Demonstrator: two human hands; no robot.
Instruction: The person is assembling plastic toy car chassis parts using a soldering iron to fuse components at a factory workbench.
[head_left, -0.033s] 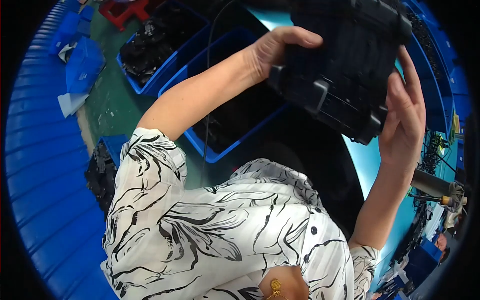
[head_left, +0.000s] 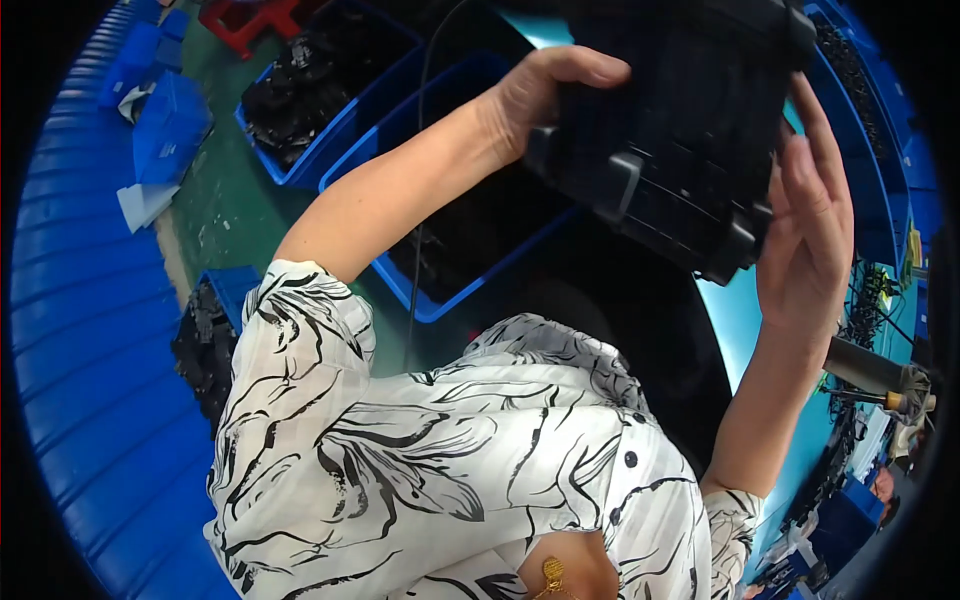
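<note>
Raised in front of me is a bulky black plastic case (head_left: 680, 120) with ribbed faces and latch-like blocks along its lower edge. Its top runs out of the picture. My left hand (head_left: 535, 95) grips its left side, thumb laid over the near face and the other fingers hidden behind it. On the opposite side my right hand (head_left: 815, 215) presses against the case with its fingers reaching up along the edge. The case hangs tilted between both hands, clear of the table (head_left: 725, 300).
Blue bins stand on the left, one bin (head_left: 290, 180) heaped with black parts, another bin (head_left: 430, 312) nearer me. A red stool (head_left: 240, 35) is at the far left. Along the right lie a long blue tray (head_left: 890, 200) of small dark parts and a wooden-handled tool (head_left: 905, 402).
The case has shifted slightly left and turned a little in my hands. My left hand has moved a bit left and up with it; the right keeps its hold.
</note>
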